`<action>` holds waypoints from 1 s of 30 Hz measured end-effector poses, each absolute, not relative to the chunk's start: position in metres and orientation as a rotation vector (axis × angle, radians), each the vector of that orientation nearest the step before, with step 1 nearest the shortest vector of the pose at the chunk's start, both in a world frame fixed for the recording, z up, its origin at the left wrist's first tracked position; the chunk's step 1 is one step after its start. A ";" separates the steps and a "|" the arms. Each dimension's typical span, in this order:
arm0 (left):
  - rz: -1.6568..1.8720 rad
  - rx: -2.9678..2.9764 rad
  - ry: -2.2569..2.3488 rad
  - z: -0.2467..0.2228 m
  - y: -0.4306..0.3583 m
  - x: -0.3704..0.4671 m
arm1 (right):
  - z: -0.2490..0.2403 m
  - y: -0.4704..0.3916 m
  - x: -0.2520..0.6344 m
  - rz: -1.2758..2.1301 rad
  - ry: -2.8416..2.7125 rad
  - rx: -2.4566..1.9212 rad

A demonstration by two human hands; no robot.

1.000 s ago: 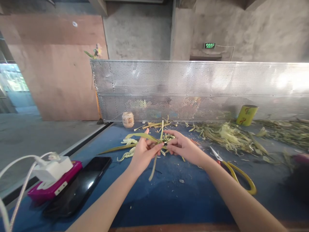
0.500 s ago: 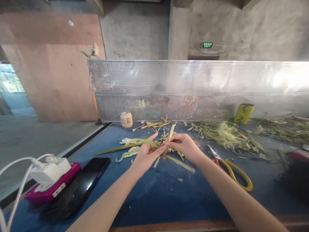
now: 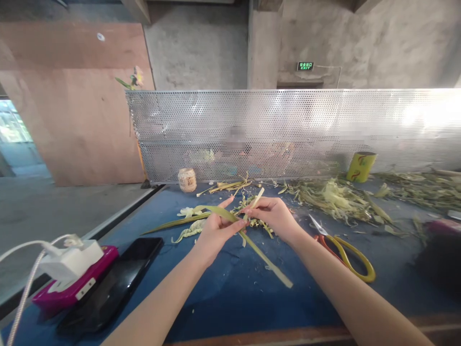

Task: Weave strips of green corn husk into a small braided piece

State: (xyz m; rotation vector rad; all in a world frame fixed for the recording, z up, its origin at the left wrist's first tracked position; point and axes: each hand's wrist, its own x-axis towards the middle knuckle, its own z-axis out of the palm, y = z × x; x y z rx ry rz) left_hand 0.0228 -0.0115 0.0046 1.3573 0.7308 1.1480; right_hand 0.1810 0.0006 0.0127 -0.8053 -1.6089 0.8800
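Over the middle of the blue tabletop, my left hand (image 3: 212,238) pinches a long, flat green plant strip (image 3: 267,262) that slants down to the right. My right hand (image 3: 275,218) is closed on a short pale strip (image 3: 258,197) whose end sticks up past the fingers. The fingertips of both hands nearly meet where the two strips cross; whether the strips are joined is hidden. Curly plant bits (image 3: 264,228) lie behind and below the hands. To the left, a pale crinkled leaf (image 3: 189,231) and a long green stalk (image 3: 169,223) rest on the table.
Scissors (image 3: 342,254) with yellow and orange handles lie at right. A phone (image 3: 113,283) and a magenta power strip (image 3: 77,286) with white plugs sit at left. At the back are a twine roll (image 3: 187,180), a fibre heap (image 3: 331,199), a yellow tube (image 3: 361,166) and a perforated screen (image 3: 216,120).
The long green strip's lower end has swung downward and now reaches nearer the front. The pale strip in my right hand leans further right. My hands have stayed nearly in place.
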 end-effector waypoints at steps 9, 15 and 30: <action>1.163 1.348 0.788 0.002 -0.011 0.022 | 0.019 0.002 0.185 0.828 -1.542 -1.014; 1.194 1.408 0.828 0.005 -0.010 0.019 | 0.018 -0.003 0.184 1.236 -1.763 -0.892; 1.348 1.419 0.869 0.003 0.001 0.017 | 0.017 -0.006 0.184 1.238 -1.935 -0.845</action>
